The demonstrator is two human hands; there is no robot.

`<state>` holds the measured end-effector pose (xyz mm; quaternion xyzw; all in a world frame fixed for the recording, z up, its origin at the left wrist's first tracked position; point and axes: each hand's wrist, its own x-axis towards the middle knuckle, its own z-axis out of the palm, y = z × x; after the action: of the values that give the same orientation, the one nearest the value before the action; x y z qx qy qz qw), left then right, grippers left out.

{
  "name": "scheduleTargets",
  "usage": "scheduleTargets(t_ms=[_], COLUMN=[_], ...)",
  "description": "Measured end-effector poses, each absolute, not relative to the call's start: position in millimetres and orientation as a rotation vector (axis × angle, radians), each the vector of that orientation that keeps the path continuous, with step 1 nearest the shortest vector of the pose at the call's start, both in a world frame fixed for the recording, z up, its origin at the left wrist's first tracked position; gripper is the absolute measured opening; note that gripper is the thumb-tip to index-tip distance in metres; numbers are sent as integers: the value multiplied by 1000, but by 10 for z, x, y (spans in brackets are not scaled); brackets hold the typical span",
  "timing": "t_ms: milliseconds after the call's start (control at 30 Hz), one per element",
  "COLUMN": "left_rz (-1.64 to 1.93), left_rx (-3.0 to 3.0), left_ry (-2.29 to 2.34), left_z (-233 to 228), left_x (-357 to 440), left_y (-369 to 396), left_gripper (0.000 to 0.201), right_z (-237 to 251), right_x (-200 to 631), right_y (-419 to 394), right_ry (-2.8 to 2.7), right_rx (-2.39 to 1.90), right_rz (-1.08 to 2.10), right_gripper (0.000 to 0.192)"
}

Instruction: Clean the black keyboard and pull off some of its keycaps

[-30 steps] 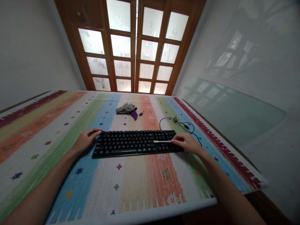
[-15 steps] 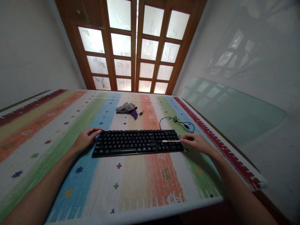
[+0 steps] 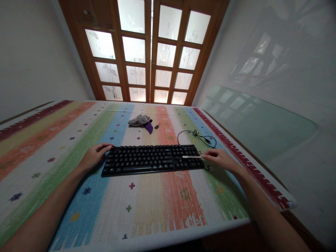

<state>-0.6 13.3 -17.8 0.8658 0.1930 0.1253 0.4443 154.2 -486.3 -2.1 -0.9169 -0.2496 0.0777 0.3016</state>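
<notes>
A black keyboard (image 3: pixel 141 160) lies flat on the striped tablecloth in front of me. My left hand (image 3: pixel 96 155) grips its upper left corner, fingers along the back edge and thumb at the side. Between the thumb and fingers of my right hand (image 3: pixel 219 158), a thin white cotton swab (image 3: pixel 193 157) is pinched. The swab points left over the number keys, its tip near the left columns of the keypad. Whether the tip touches a key, I cannot tell.
Behind the keyboard's right end lies its black cable (image 3: pixel 197 133), looped and tied. Farther back rest a crumpled grey cloth (image 3: pixel 139 120) with a purple piece (image 3: pixel 148 126) and a small dark object (image 3: pixel 156 126). A glass sheet (image 3: pixel 252 112) leans against the right wall.
The view has shifted slightly, moving the keyboard a little left in the picture. The swab's tip sits slightly farther right over the keypad. Both hands keep their holds.
</notes>
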Motion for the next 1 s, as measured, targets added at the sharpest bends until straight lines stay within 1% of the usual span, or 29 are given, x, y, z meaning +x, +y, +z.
scheduleTargets(t_ms=[233, 367, 500, 1000], left_rz=[317, 325, 326, 324], left_rx=[2144, 2156, 2162, 2141], left_ry=[476, 469, 460, 453], left_z=[-186, -190, -183, -209], left_x=[-13, -16, -11, 5], left_y=[124, 136, 137, 157], left_gripper=[53, 54, 54, 53], right_z=[-34, -3, 18, 26], right_x=[1464, 1446, 1469, 1608], right_y=[-4484, -4379, -4416, -4708], right_ry=[-724, -772, -776, -752], right_rx=[-2374, -2423, -2471, -2515], right_rz=[258, 217, 213, 258], right_gripper=[41, 38, 38, 45])
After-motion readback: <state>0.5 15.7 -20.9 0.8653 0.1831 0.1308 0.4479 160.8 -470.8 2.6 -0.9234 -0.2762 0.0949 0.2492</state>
